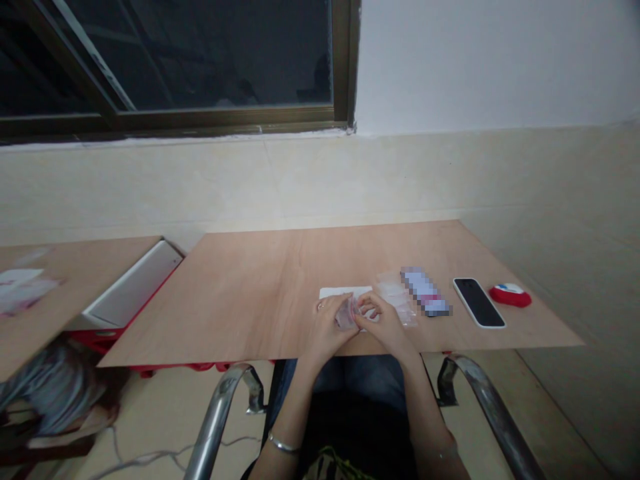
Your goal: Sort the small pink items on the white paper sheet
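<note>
A small clear plastic bag is between the two hands, above the front part of the wooden worktop. The left hand is closed around the bag from its side, and the right hand has its fingers bent, with the fingertips pinching the bag at its near edge. What is inside the bag is too small to tell. Just behind the hands lies a white sheet, partly covered by them. Beside the right hand, several flat transparent bags lie on the worktop. Next to these is a blurred rectangular object, then a phone with white border and dark screen, and near the right edge a red item with a whitish top.
</note>
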A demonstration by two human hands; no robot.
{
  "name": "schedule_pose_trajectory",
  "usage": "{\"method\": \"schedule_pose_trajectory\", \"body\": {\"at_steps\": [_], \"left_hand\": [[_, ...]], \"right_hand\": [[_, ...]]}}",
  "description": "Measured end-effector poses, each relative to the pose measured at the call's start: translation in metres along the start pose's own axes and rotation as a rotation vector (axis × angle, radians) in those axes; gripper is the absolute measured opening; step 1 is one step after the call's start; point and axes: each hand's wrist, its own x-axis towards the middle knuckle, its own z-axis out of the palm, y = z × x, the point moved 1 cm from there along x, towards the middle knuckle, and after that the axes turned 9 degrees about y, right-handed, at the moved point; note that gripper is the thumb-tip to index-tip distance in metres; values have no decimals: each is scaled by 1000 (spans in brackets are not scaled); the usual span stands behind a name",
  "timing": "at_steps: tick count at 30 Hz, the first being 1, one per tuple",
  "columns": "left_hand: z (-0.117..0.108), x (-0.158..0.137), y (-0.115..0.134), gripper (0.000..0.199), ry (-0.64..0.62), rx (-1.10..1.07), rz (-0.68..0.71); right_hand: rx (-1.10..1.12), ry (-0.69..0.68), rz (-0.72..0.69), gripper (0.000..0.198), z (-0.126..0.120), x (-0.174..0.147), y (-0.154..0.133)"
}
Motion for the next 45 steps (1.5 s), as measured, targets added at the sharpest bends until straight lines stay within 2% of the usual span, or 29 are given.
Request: {"method": "schedule_pose_trajectory", "body": {"at_steps": [3, 7, 10, 14, 16, 20, 23, 25, 29, 32, 38, 45], "left_hand": [[3, -2, -2, 47, -45, -60, -13], [1, 2, -2, 60, -125, -134, -64], [-9, 17, 1, 64, -184, -187, -83], [-20, 45, 10, 62, -335, -261, -88], [-21, 53, 15, 62, -327, -224, -51], [-21, 46, 12, 52, -205, -173, -31], [-23, 35, -3, 46, -83, -190, -144], [-27, 31, -12, 45, -5, -226, -219], [-33, 31, -17, 37, 81, -356, -268], [-31, 33, -15, 33, 63, -451, -297], [-23, 33, -15, 51, -65, -524, -283], [-20, 32, -24, 54, -127, -489, -264]], "right_hand": [[-48, -80, -107, 18, -2, 2, 1], [-172, -132, -63, 26, -8, 9, 11], [-305, -130, -70, 34, -15, 18, 10], [-392, -86, -131, 34, -24, 33, -10], [-390, -60, -141, 35, -26, 37, -21], [-258, -27, -150, 24, -27, 35, -25], [-163, 39, -108, 18, -29, 33, -2], [-190, 57, -18, 16, -30, 32, 24], [-361, -58, 200, 19, -26, 29, 80], [-413, -142, 261, 23, -18, 28, 105], [-435, -138, 230, 14, -9, 29, 117], [-327, -187, 227, 9, -12, 26, 118]]}}
